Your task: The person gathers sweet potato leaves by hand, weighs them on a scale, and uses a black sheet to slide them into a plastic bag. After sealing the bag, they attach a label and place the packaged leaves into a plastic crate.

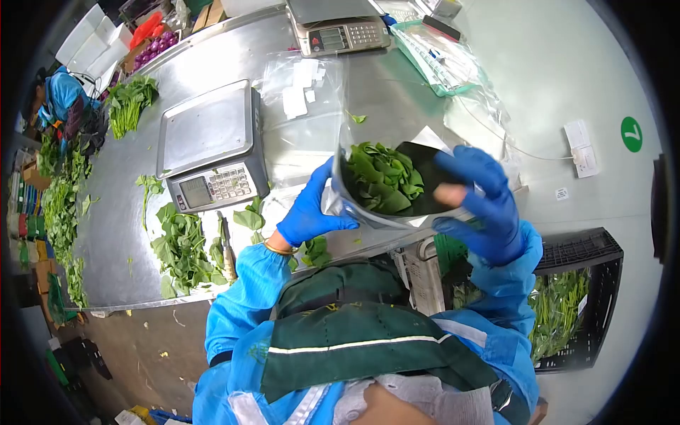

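Note:
A clear plastic bag (pixel 379 221) stands at the table's front edge with its mouth facing up. Green leaves (pixel 382 177) fill its left part, beside a dark area whose nature I cannot make out. My left hand (pixel 315 207), in a blue glove, is closed on the bag's left rim. Over the right side of the mouth is my right hand (pixel 489 209), slightly blurred, with its fingers apart; a bare fingertip pokes out of its blue glove. Left of my left hand lie leafy greens (pixel 180 244) and a knife (pixel 227 251).
A weighing scale (pixel 209 134) stands on the steel table (pixel 117 212), with another scale (pixel 336 28) farther back. Flat plastic bags (pixel 439 60) lie at the far right. A black crate (pixel 577 297) of bagged greens stands at right. Another person (pixel 64 95) is at far left.

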The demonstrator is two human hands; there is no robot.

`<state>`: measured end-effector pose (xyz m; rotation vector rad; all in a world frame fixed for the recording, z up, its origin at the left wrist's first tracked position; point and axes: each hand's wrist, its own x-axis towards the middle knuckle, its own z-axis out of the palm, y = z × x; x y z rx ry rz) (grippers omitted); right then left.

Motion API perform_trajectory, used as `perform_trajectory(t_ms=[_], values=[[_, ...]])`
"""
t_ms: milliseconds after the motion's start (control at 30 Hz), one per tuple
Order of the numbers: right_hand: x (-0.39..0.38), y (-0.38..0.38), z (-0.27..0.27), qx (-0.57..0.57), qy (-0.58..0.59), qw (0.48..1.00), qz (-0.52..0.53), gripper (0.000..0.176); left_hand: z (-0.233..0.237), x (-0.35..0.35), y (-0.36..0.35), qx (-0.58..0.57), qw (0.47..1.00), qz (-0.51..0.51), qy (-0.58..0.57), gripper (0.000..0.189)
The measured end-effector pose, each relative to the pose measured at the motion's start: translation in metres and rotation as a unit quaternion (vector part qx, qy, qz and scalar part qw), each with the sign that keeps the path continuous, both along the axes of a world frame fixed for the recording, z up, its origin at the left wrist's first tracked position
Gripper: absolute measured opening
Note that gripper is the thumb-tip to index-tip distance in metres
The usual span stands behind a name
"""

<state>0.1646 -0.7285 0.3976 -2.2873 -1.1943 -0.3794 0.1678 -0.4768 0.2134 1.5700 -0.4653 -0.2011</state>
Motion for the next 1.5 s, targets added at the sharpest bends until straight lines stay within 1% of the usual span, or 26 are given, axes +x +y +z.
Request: perform_trajectory(t_ms=[133, 233, 267, 300, 367, 500, 533, 567, 600, 667, 733, 767, 800, 833, 867, 967, 1000, 1033, 1067, 1100, 1167, 1200, 1267, 1367, 1433, 1500], values=[[0.001, 0.001, -0.005, -0.03, 0.02, 0.999, -0.01, 0.023, 0.007, 0.008, -0.01, 0.027, 0.995, 0.018, -0.099, 0.125], [-0.001, -0.006, 0.055, 0.103, -0.025, 0.994, -0.038, 0.007, 0.006, 0.009, -0.02, -0.028, 0.994, 0.035, -0.098, 0.126], [-0.01, -0.015, 0.07, 0.205, -0.04, 0.968, -0.138, 0.015, 0.015, 0.008, -0.024, -0.021, 0.992, 0.052, -0.117, 0.123], [-0.009, -0.013, 0.081, 0.407, -0.107, 0.878, -0.229, 0.017, 0.015, 0.009, -0.027, -0.022, 0.991, 0.051, -0.118, 0.123], [-0.009, -0.038, 0.127, 0.385, -0.167, 0.874, -0.244, 0.017, 0.009, 0.01, -0.036, -0.035, 0.994, 0.046, -0.095, 0.12], [-0.008, -0.053, 0.17, 0.356, -0.308, 0.843, -0.259, 0.028, -0.005, 0.03, -0.044, -0.094, 0.991, 0.044, 0.082, 0.062], [-0.011, -0.061, 0.17, 0.361, -0.326, 0.811, -0.325, 0.033, -0.005, 0.035, -0.046, -0.105, 0.987, 0.081, 0.094, 0.036], [-0.014, -0.074, 0.169, 0.364, -0.344, 0.773, -0.388, 0.039, 0.001, 0.032, -0.046, -0.107, 0.987, 0.073, 0.096, 0.036], [-0.004, -0.112, 0.148, 0.353, -0.388, 0.771, -0.362, 0.019, 0.011, 0.027, -0.045, -0.09, 0.992, 0.085, 0.028, 0.036], [0.003, -0.091, 0.1, 0.372, -0.341, 0.718, -0.48, 0.024, 0.0, 0.021, -0.043, -0.064, 0.977, 0.073, -0.192, 0.037], [-0.006, -0.121, 0.023, 0.149, -0.116, 0.788, -0.586, 0.028, -0.018, 0.003, -0.039, 0.007, 0.968, -0.036, -0.249, 0.038], [-0.002, -0.102, -0.032, 0.092, -0.17, 0.888, -0.416, 0.031, -0.028, -0.008, -0.034, 0.079, 0.936, -0.133, -0.315, 0.039], [-0.014, -0.078, -0.091, 0.289, 0.068, 0.855, -0.425, 0.032, -0.048, -0.024, -0.029, 0.113, 0.937, -0.186, -0.273, 0.042], [-0.028, -0.022, -0.058, -0.136, 0.232, 0.822, -0.502, 0.034, -0.059, -0.037, -0.023, 0.109, 0.938, -0.192, -0.266, 0.042], [-0.046, -0.021, -0.164, 0.132, 0.185, 0.913, -0.338, 0.034, -0.067, -0.047, -0.018, 0.082, 0.953, -0.205, -0.207, 0.044], [-0.083, 0.013, -0.266, -0.114, 0.154, 0.953, -0.233, 0.033, -0.088, -0.07, 0.004, 0.036, 0.983, -0.171, -0.048, 0.041], [-0.091, 0.014, -0.276, -0.11, 0.158, 0.953, -0.234, 0.033, -0.102, -0.074, 0.01, -0.025, 0.989, -0.075, 0.127, 0.041], [-0.094, 0.013, -0.281, 0.02, 0.21, 0.937, -0.279, 0.034, -0.113, -0.075, 0.015, -0.086, 0.952, 0.027, 0.293, 0.042], [-0.096, 0.009, -0.286, 0.148, 0.257, 0.901, -0.316, 0.035, -0.12, -0.075, 0.019, -0.087, 0.952, 0.028, 0.292, 0.042], [-0.099, -0.003, -0.292, 0.148, 0.258, 0.901, -0.316, 0.035, -0.127, -0.077, 0.023, -0.078, 0.929, 0.046, 0.36, 0.045], [-0.109, -0.037, -0.302, 0.305, 0.309, 0.778, -0.455, 0.033, -0.127, -0.08, 0.018, -0.07, 0.899, 0.064, 0.427, 0.049], [-0.12, -0.046, -0.31, 0.304, 0.31, 0.777, -0.455, 0.033, -0.124, -0.079, 0.011, -0.084, 0.883, 0.068, 0.457, 0.052], [-0.145, -0.057, -0.322, 0.294, 0.432, 0.691, -0.499, 0.029, -0.134, -0.072, -0.003, -0.141, 0.839, 0.056, 0.523, 0.053], [-0.168, -0.073, -0.336, 0.246, 0.551, 0.693, -0.394, 0.027, -0.14, -0.064, -0.024, -0.14, 0.901, 0.057, 0.406, 0.049], [-0.17, -0.084, -0.34, 0.228, 0.493, 0.701, -0.462, 0.023, -0.123, -0.061, -0.038, -0.235, 0.912, 0.093, 0.324, 0.04], [-0.158, -0.086, -0.308, 0.273, 0.498, 0.664, -0.486, 0.02, -0.111, -0.06, -0.033, -0.133, 0.934, 0.094, 0.317, 0.038]])
